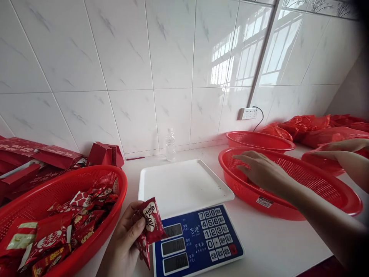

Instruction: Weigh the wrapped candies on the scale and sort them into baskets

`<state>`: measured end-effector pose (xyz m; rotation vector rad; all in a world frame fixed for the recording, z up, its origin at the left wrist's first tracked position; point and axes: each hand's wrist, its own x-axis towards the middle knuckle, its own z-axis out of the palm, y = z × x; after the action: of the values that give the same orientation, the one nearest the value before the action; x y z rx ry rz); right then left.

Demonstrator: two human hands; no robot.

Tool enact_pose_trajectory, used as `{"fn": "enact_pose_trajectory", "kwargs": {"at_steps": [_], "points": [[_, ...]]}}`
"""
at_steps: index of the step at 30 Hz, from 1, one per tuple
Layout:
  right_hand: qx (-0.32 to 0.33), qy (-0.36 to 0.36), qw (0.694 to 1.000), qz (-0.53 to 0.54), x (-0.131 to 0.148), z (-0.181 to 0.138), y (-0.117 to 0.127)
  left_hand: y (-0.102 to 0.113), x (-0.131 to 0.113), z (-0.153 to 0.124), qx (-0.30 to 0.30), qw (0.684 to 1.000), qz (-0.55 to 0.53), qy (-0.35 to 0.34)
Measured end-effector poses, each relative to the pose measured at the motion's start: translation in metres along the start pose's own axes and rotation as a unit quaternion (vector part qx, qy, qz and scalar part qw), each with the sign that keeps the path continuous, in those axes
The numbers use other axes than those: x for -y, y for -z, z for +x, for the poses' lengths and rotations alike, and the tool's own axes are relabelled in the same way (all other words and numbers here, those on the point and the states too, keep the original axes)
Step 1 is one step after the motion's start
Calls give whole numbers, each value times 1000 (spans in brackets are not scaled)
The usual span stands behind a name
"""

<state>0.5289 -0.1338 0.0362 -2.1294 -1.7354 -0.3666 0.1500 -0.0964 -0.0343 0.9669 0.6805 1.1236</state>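
My left hand [127, 234] is closed around small red snack packets [152, 221] with white lettering, held beside the scale's display. At least two packets show in its grip. To the right, my right hand [263, 173] reaches over the near rim into a red perforated basket [323, 184], fingers spread and pointing down-left. Something red lies under the palm, mostly hidden. Between the hands is a weighing scale [198, 240] with a blue keypad panel and a bare white tray [181, 184]. At left, another red basket [118, 192] holds several red snack packets [80, 219].
A clear plastic bottle [170, 145] stands by the tiled wall. Red cartons [57, 156] are piled at left. A further red basket [259, 140] and red plastic bags [311, 125] lie at back right. Another person's hands [348, 152] touch a red bag there. A power strip [248, 113] hangs on the wall.
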Motion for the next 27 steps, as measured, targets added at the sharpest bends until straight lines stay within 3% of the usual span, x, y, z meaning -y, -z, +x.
{"fn": "enact_pose_trajectory", "kwargs": {"at_steps": [2, 4, 8, 10, 17, 22, 25, 27], "points": [[43, 36, 987, 152, 33, -7, -1, -5, 3, -4, -26, 999, 27, -13], [137, 55, 947, 285, 75, -16, 1, -11, 5, -9, -38, 997, 59, -37], [284, 122, 854, 418, 144, -32, 4, -16, 7, -14, 5, 990, 127, -53], [315, 146, 820, 455, 164, -35, 1, -16, 7, -14, 29, 988, 144, -51], [270, 81, 775, 566, 183, -33, -27, -15, 7, -11, 95, 985, 139, -46], [296, 81, 760, 573, 188, -39, -26, -13, 4, -10, 111, 972, 197, -58], [274, 95, 768, 571, 185, -36, -21, -10, 4, -10, 105, 972, 203, -52], [242, 92, 793, 552, 175, -26, -20, -9, 5, -11, 89, 979, 182, -33]]}}
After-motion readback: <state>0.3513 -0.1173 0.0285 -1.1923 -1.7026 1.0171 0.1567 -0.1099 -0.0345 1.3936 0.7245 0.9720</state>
